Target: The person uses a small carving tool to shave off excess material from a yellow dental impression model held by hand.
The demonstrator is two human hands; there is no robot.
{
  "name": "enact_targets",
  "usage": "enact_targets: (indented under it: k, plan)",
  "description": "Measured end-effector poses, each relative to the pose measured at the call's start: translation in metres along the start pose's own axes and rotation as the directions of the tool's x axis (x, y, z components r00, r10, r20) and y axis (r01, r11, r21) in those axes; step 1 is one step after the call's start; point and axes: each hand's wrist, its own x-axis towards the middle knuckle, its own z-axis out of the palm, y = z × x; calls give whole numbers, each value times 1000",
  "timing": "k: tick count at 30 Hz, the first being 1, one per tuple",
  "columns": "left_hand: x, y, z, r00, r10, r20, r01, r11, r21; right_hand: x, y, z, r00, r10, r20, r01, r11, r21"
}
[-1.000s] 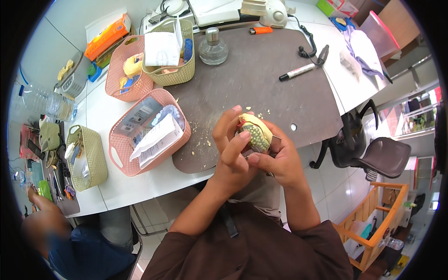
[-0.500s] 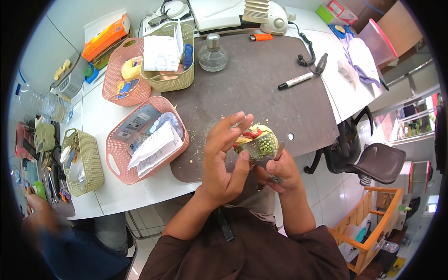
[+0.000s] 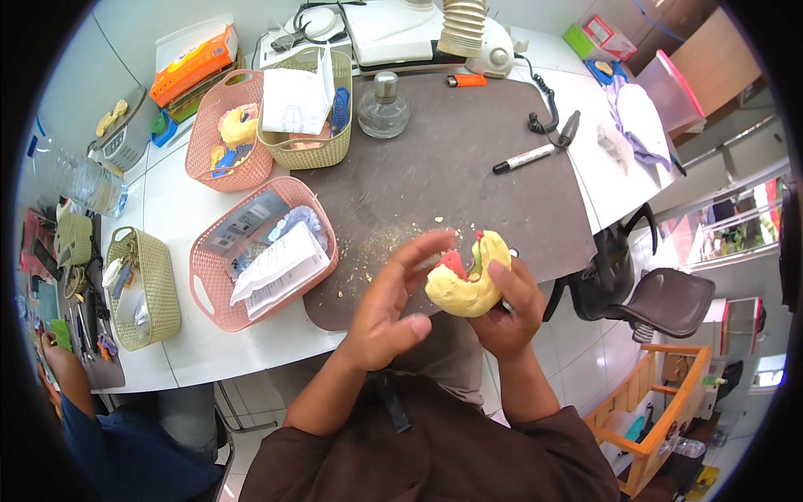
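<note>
A yellow plaster dental cast (image 3: 462, 294) with a red waxy piece (image 3: 452, 263) and a bit of green in its curve is held up over the table's front edge. My right hand (image 3: 508, 316) grips it from the right side, thumb over the top. The metal tool seen earlier in that hand is mostly hidden behind the fingers. Just left of the cast, my left hand (image 3: 386, 311) is open, thumb and fingers apart, holding nothing. Whether its fingertips touch the cast, I cannot tell.
Pale crumbs lie on the brown mat (image 3: 435, 180). At left stand pink baskets (image 3: 201, 251) and green baskets (image 3: 335, 151). A glass bottle (image 3: 383, 113), an orange lighter (image 3: 466, 81) and a marker (image 3: 523, 159) lie farther back. Another person's arm (image 3: 69, 372) is at far left.
The cast has been turned: its green mesh side faced up before, and now its plain yellow side shows. My left hand has drawn back a little from it.
</note>
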Motion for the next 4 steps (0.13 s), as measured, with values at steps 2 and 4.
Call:
enact_targets:
  k: [2,4]
  plan:
    - [-12,3,9,991,-130,-29,129,991,-20,1,-4,2,995,-101,6,101,992,-79]
    - [-20,4,16,980,-193,-50,192,981,-31,-6,-1,6,981,-194,21,195,977,-85]
